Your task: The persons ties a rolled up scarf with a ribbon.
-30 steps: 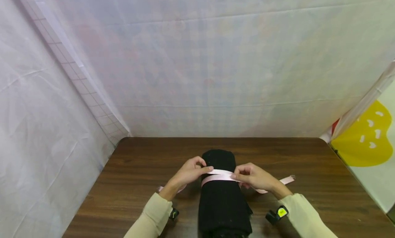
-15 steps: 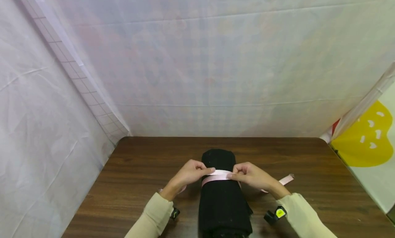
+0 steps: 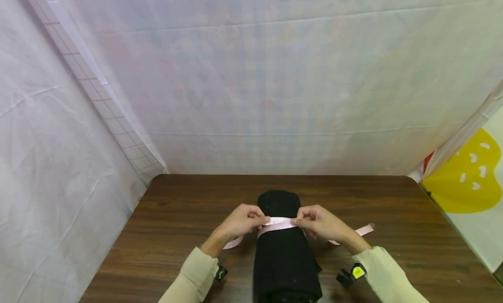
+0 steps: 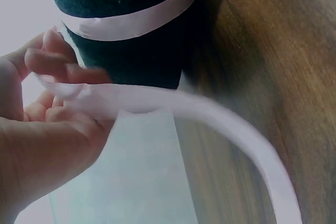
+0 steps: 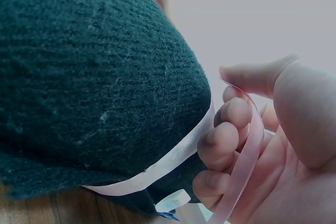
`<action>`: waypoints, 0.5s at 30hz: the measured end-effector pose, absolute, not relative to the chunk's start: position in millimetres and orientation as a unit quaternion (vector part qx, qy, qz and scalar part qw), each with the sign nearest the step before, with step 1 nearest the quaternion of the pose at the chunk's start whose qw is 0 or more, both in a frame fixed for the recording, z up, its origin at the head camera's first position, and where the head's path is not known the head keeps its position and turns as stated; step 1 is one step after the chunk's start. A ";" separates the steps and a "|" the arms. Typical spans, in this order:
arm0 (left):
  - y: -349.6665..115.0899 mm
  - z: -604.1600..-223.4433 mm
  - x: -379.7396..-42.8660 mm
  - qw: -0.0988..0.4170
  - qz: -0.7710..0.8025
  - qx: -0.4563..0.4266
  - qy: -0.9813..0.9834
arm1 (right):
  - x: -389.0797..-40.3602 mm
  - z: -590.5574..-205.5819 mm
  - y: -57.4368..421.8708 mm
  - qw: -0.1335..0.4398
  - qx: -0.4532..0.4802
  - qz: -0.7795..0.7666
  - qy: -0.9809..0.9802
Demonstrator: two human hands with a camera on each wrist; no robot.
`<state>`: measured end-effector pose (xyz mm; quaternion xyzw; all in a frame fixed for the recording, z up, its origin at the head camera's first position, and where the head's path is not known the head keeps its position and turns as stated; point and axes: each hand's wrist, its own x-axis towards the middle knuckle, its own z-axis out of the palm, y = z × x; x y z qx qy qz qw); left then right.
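Note:
A rolled-up black knit cloth (image 3: 284,263) lies lengthwise on the table, looking dark green in the wrist views. Pink satin ribbon (image 3: 278,226) wraps round its far half. At the roll's left side my left hand (image 3: 241,223) pinches one length of ribbon between thumb and fingers. From that hand the loose tail (image 4: 231,121) curves down in the left wrist view. On the opposite side my right hand (image 3: 324,224) pinches the other length, whose tail (image 5: 247,166) runs down across the palm. The ribbon's underside round is hidden by the roll.
The brown wooden table (image 3: 177,202) ends at a white hanging sheet (image 3: 251,98). A ribbon end (image 3: 366,228) rests on the wood beyond the right wrist. A small white label (image 5: 173,201) sticks out by the cloth. Cameras are strapped at both wrists.
On top of the roll, the two ribbon lengths have come closer and now overlap. Both hands have shifted only slightly, and more of the left tail shows below the left wrist.

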<state>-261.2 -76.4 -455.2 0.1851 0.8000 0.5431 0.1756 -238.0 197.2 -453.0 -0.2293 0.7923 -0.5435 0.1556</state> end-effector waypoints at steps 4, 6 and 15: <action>-78.7 -455.7 -260.9 0.187 0.542 0.181 0.799 | -236.8 -453.1 197.9 0.152 -0.232 -0.538 0.796; -79.6 -456.2 -260.7 0.182 0.535 0.180 0.805 | -236.4 -453.5 198.5 0.151 -0.233 -0.540 0.795; -80.7 -457.4 -259.7 0.166 0.522 0.186 0.816 | -236.0 -458.3 202.0 0.160 -0.232 -0.547 0.788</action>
